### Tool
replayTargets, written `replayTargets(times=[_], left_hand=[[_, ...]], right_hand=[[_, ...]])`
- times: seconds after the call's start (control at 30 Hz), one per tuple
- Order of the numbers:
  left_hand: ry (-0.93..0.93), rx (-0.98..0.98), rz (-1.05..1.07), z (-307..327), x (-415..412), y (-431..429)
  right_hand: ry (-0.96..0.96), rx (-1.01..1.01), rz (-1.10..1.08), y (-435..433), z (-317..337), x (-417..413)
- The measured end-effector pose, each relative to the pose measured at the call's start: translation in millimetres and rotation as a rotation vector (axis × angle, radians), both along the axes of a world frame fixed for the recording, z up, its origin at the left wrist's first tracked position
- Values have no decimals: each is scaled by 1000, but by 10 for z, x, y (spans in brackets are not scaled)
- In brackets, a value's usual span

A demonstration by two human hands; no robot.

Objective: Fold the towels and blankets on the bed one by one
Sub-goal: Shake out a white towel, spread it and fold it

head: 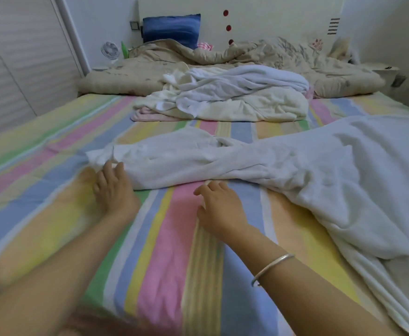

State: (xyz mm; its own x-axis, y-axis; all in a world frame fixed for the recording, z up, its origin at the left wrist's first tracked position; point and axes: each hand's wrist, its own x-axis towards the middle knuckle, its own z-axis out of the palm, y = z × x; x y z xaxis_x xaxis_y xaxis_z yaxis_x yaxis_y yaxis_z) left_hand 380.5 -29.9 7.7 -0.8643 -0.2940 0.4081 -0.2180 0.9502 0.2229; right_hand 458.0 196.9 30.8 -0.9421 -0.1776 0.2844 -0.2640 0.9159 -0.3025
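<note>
a crumpled white towel (198,161) lies across the middle of the striped bed (53,214). the left hand (115,190), grip spread, touches its left corner. the right hand (219,207), grip loosely spread, has its fingertips at the near edge. a towel heap (222,98) lies farther back.

White blanket (368,190) runs off right edge. Pink towel (147,116) mostly buried under crumpled pile (235,98). Bottom-left blur (101,321) unidentifiable.

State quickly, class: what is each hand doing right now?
Left hand: open, fingertips touching the white towel.
Right hand: open, fingers loosely bent at the towel's near edge, holding nothing.
</note>
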Motion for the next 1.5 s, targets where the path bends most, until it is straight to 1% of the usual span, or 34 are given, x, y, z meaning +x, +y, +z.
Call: replayTargets(times=[0.07,0.13,0.17,0.2,0.23,0.3,0.33,0.4,0.43,0.5,0.53,0.57,0.6,0.63,0.67,0.7,0.73,0.77,0.8,0.83,0.87,0.93,0.97,1.0,1.1,1.2,1.27,1.33,1.37,1.47,1.5], left_hand=[[-56,-118,15,-19,-87,-156],[-93,-234,-22,-11,-173,-270],[-96,-232,-55,19,-193,-286],[-106,-161,-106,83,-206,-286],[-126,-46,-172,164,-205,-271],[-230,163,-288,386,-143,-186],[-254,259,-333,515,-97,-133],[-254,556,-417,760,35,-13],[-291,708,-446,840,107,39],[-448,927,-435,910,177,-38],[-559,1073,-439,924,194,-113],[-632,1271,-479,902,163,-225],[-615,1499,-510,842,92,-355],[-513,1727,-477,745,-35,-497],[-368,1882,-405,672,-150,-605],[-222,1952,-308,545,-329,-721],[-122,1941,-223,425,-467,-787],[-87,1864,-176,315,-642,-828],[-77,1781,-148,202,-772,-842],[-79,1720,-166,129,-914,-820],[-73,1679,-184,81,-1005,-781],[-102,1585,-246,81,-1176,-631],[-127,1523,-276,84,-1252,-546],[-156,1443,-305,76,-1312,-461],[-251,1124,-392,-37,-1561,-333],[-346,853,-462,-84,-1729,-207],[-378,647,-480,-108,-1838,-116],[-371,438,-515,-116,-1923,-30],[-355,405,-543,-132,-1952,7],[-341,430,-578,-192,-1997,38],[-329,432,-580,-210,-1998,23]], right_hand=[[-53,3,-6,-138,-59,-26],[-73,28,8,-262,-117,-70],[-59,30,24,-298,-141,-85],[-35,15,37,-321,-154,-131],[-25,-33,32,-329,-152,-170],[-26,-149,1,-330,-82,-266],[-24,-171,5,-336,-47,-319],[-8,-113,53,-398,49,-450],[-11,-70,71,-435,92,-510],[-20,105,111,-560,193,-697],[-9,204,141,-584,241,-768],[-24,247,177,-589,287,-844],[-96,220,201,-587,351,-927],[-210,150,205,-573,445,-1014],[-315,88,190,-535,556,-1113],[-362,56,152,-502,673,-1262],[-335,40,83,-454,787,-1442],[-238,0,-11,-408,907,-1704],[-107,-81,-125,-353,1030,-1945],[-4,-203,-233,-299,1144,-2196],[44,-361,-298,-257,1236,-2398],[5,-633,-287,-219,1327,-2713],[-47,-669,-244,-237,1275,-2785],[-90,-624,-204,-264,1161,-2812],[-132,-258,-110,-347,692,-2652],[-175,-8,-78,-396,277,-2429],[-125,187,-90,-448,43,-2360],[-26,310,-138,-507,-138,-2381],[4,324,-195,-520,-212,-2425],[128,377,-365,-522,-236,-2541],[121,394,-382,-525,-202,-2564]])
